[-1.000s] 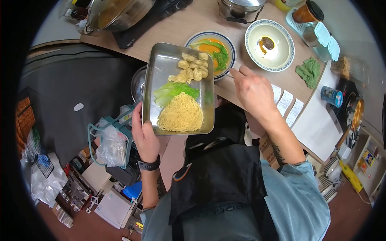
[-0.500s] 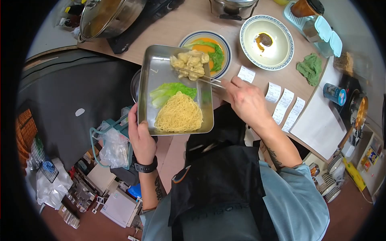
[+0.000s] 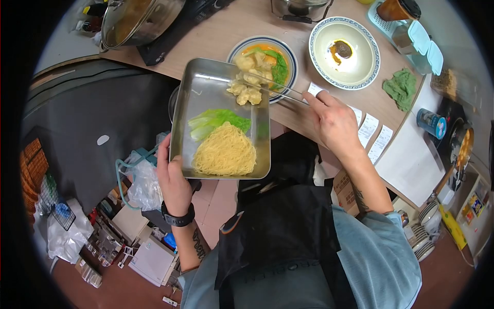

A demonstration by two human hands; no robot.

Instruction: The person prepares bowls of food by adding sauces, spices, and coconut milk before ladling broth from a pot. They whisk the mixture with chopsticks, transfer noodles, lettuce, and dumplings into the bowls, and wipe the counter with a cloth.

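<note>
My left hand (image 3: pixel 173 180) grips the near left edge of a metal tray (image 3: pixel 206 92), which tilts over the rim of a blue-rimmed bowl (image 3: pixel 293 67). A mound of thin yellow noodles (image 3: pixel 225 150) and some lettuce (image 3: pixel 211 123) lie in the tray. Pale wontons (image 3: pixel 246 92) sit at its far right corner, some of them over the bowl. Thin metal chopsticks (image 3: pixel 288 95) are in my right hand (image 3: pixel 333 121), their tips at the wontons. Orange soup and a green leaf (image 3: pixel 280 69) show in the bowl.
A larger patterned bowl (image 3: pixel 355 74) holds brown paste. Paper slips (image 3: pixel 380 141) and a green cloth (image 3: pixel 400 88) lie to the right. A big pot (image 3: pixel 136 26) stands at the upper left, and a blue can (image 3: pixel 430 122) sits at the right.
Some wontons have shifted from the tray over its far right edge onto the bowl. The tray's near edge has come slightly closer to me. My right hand has moved right with the chopsticks.
</note>
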